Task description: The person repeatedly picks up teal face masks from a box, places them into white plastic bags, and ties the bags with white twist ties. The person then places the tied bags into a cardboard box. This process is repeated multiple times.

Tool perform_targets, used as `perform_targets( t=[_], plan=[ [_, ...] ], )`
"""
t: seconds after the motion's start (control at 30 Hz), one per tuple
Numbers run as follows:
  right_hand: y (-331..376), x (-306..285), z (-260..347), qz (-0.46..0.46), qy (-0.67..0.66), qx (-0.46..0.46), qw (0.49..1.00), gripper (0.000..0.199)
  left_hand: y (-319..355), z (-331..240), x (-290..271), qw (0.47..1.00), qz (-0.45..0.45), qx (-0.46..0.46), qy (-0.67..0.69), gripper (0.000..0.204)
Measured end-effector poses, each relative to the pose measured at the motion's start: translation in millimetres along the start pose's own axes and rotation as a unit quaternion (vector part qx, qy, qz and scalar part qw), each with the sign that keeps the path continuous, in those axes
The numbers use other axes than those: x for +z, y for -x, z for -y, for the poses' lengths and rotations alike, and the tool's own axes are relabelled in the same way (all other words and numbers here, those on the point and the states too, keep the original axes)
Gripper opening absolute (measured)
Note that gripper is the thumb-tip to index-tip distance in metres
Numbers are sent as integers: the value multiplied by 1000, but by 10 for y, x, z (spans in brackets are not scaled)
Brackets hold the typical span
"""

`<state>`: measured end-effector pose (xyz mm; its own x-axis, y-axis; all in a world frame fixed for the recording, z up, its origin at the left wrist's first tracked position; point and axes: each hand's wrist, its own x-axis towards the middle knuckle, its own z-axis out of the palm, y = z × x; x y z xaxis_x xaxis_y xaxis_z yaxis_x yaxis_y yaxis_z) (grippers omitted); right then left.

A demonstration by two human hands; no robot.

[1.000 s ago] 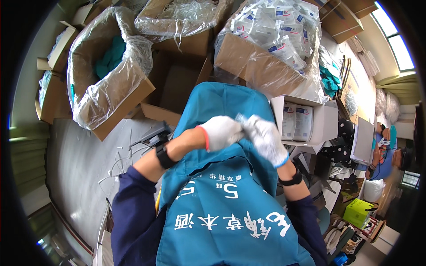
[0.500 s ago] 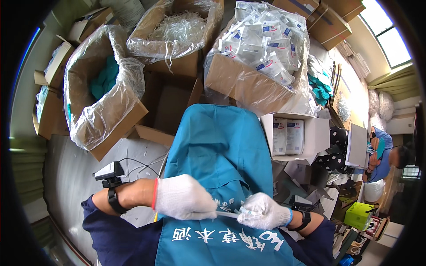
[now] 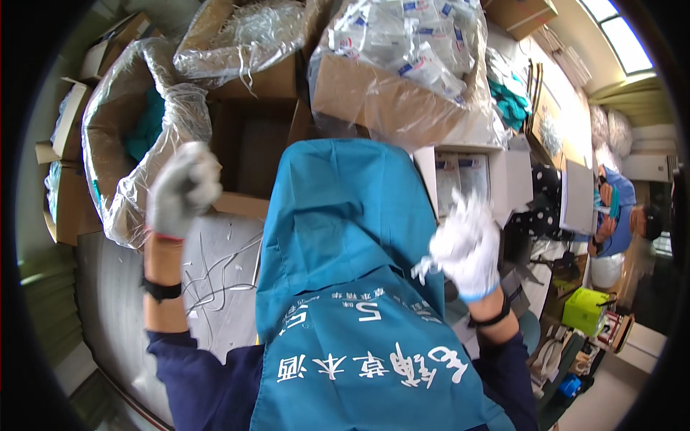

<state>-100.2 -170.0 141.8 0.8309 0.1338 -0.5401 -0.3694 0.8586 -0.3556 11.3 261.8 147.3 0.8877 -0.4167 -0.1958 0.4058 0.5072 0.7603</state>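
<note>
My left hand [image 3: 181, 188], in a white knitted glove with a red cuff, is raised over the near edge of the plastic-lined carton [image 3: 185, 123] at the left. Its fingers look curled, but motion smears them. My right hand [image 3: 466, 251], in a white glove with a blue cuff, is lifted in front of the small white box [image 3: 516, 176]. Thin, crumpled whitish bits stick out above and beside its fingers; what they are I cannot make out. Printed packets [image 3: 473, 176] stand inside that box. A blue apron [image 3: 345, 215] spreads across my lap.
Teal material [image 3: 147, 128] lies in the left carton. Behind are a carton of clear shredded strips [image 3: 260, 32] and a large carton [image 3: 381, 97] heaped with packets. A brown carton [image 3: 257, 147] stands between them and me. Cables [image 3: 208, 287] trail on the floor. Another person [image 3: 617, 215] sits far right.
My hands, which were together over my lap with a narrow whitish strip between them, have parted. The left has swung up and leftward to the lined carton; the right has risen toward the white box.
</note>
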Motion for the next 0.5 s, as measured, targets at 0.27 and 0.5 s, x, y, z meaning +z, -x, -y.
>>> perform_targets(
  t=[0.27, 0.5],
  plan=[
    [-527, 397, 28, 146, -57, 49, 986, 44, -732, 1720, 908, 979, 135, -25, -150, 45],
    [-603, 407, -84, 109, -31, 53, 992, 48, -613, 2007, 1032, 954, 238, -124, -135, 60]
  ],
)
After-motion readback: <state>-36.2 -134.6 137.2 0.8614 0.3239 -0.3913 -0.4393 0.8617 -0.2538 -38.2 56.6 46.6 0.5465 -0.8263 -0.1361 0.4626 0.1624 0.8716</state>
